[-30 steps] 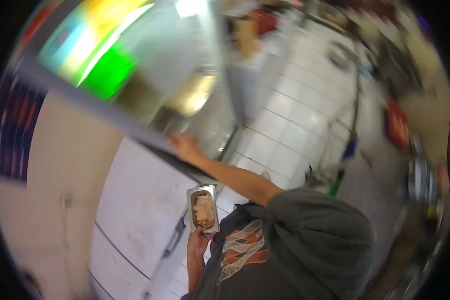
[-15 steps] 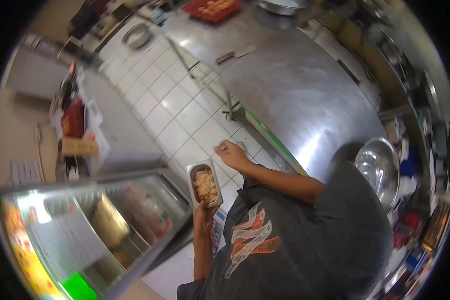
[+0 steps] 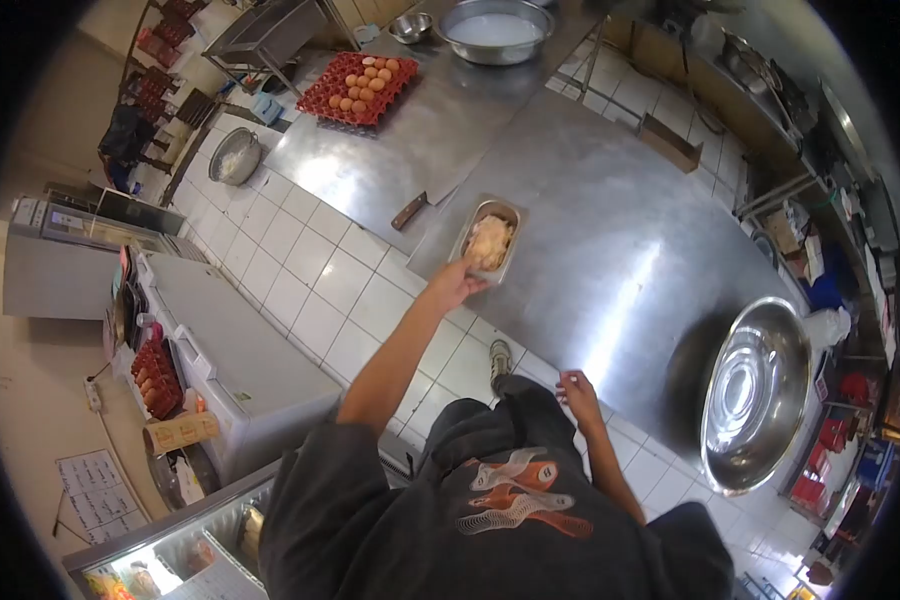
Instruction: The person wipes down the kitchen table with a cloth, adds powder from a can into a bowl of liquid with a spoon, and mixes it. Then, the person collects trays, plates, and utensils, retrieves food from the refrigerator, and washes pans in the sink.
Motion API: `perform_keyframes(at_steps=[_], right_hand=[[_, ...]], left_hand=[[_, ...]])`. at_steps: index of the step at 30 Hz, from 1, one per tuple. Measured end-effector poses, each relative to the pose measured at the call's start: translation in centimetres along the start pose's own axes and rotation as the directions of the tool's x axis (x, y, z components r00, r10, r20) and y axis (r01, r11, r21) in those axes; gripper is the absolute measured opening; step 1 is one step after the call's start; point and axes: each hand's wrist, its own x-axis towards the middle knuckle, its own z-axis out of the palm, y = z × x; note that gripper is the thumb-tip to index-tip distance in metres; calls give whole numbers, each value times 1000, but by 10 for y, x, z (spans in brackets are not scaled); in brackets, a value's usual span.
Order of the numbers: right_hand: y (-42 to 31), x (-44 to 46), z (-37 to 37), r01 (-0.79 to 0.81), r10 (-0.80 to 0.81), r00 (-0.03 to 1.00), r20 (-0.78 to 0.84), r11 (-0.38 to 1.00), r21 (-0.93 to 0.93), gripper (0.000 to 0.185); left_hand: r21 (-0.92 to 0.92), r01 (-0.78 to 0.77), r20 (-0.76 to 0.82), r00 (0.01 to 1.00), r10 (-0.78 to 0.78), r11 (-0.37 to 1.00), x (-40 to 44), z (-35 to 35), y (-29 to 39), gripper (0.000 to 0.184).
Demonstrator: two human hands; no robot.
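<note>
My left hand [image 3: 454, 284] grips the near end of a small rectangular steel food pan [image 3: 515, 213], at the left edge of the steel table. Pale, chunky food [image 3: 489, 242] fills much of the pan; its kind I cannot make out. Whether the pan's base rests on the table or hovers just over it is unclear. By the table's front edge, my right hand [image 3: 580, 398] hangs with loosely bent fingers and nothing visible in them. Beyond the pan lies a knife with a wooden handle [image 3: 409, 211], its blade partly lost in the table's shine.
The steel table [image 3: 610, 220] carries a red tray [image 3: 320, 98] of eggs and a wide basin [image 3: 497, 35] of whitish liquid at its far end. A large shiny bowl [image 3: 755, 400] stands at right. Left are a white chest freezer [image 3: 232, 345] and a lit display case [image 3: 185, 530].
My left hand has carried the pan from beside the display case to the steel table. The right hand has dropped back toward my body. My view has swung toward the table.
</note>
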Motion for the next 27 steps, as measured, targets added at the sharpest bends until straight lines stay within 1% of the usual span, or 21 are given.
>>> perform_keyframes(at_steps=[1,3,4,5,7,10,11,12,14,15,16,17,18,19,20,21,22,23,24,25,27], right_hand=[[31,-10,4,15,-13,999,-31,999,45,32],[72,-40,19,-36,48,988,-146,995,90,33],[101,-52,28,-28,47,986,-162,992,119,33],[115,-53,33,-22,46,984,-170,990,141,34],[113,-56,45,-49,81,977,-195,985,164,36],[99,-54,67,-139,176,956,-235,977,163,40],[93,-53,77,-166,203,947,-248,973,161,39],[93,-54,85,-166,197,947,-253,976,139,39],[78,-32,108,-141,155,964,-216,987,81,38],[67,-20,125,-150,162,966,-201,986,73,39],[64,-8,139,-161,168,971,-168,986,52,41],[63,9,155,-169,171,975,-144,985,26,41],[56,27,178,-204,200,970,-139,979,-11,42],[48,44,205,-207,202,975,-92,977,-53,41],[37,65,235,-203,199,979,-50,975,-95,40],[27,81,258,-201,200,980,-24,970,-135,40],[34,108,269,-166,195,976,95,954,-249,45],[45,149,288,-119,199,957,210,932,-341,50],[55,191,308,-51,200,925,322,907,-418,55],[43,209,327,-7,215,899,382,878,-478,55],[-1,234,384,23,277,864,420,812,-583,56]], left_hand=[[11,15,29,999,-15,1000,8,0,0,40],[35,27,101,994,-30,999,35,-8,-9,42],[50,34,141,989,-41,998,58,-24,-26,43],[43,39,137,990,-44,998,84,-33,-24,46],[42,86,129,987,-90,995,126,-28,-10,51],[-9,-23,155,988,25,1000,142,-10,6,59],[-16,73,55,996,-72,997,134,-4,16,56],[-38,171,-46,984,-172,985,124,-2,18,54],[-64,112,-17,993,-113,992,111,-21,0,47],[3,-2,219,976,1,1000,122,-58,-31,40],[42,-69,374,926,48,997,90,-88,-40,36],[57,-144,519,850,94,988,56,-117,-47,32],[301,-282,627,778,34,911,29,-158,-49,43],[485,-310,592,804,-46,818,-4,-205,-46,55],[679,-454,592,804,-64,577,-15,-265,-43,60],[804,-527,570,815,-105,274,-30,-323,-46,64],[918,-306,309,951,29,252,-84,-374,-20,65],[924,143,-202,970,136,355,-107,-420,-20,65],[765,264,-445,876,185,588,-147,-455,-2,63],[742,274,-521,810,269,612,-144,-518,-29,65],[511,390,-743,649,166,766,-193,-563,-36,60]])
